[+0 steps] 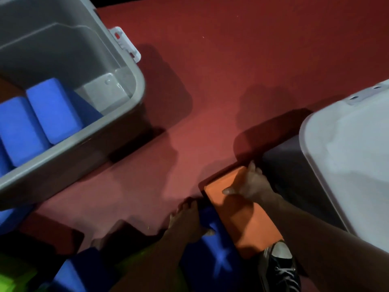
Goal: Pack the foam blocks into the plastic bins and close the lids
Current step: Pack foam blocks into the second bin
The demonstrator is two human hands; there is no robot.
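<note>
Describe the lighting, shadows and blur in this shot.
Head view: dim overall, brightest on the open bin and the lidded bin; hard shadows cross the red floor; the lower left sinks into near black; blur softens the right hand gripping the orange block and the left hand holding the blue block.

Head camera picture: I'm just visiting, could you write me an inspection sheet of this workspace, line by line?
Surface: red carpet, dim and partly shadowed.
Job's things: open grey bin holds packed blue blocks; closed bin with a white lid at right; orange block and dark blue block side by side; green block and loose blue block at bottom left.
Clutter: black shoe.
Fingers: right hand grips the orange block's far end; left hand grips the dark blue block.
Cables: nothing seen.
Surroundings: nothing seen beyond the carpet.
</note>
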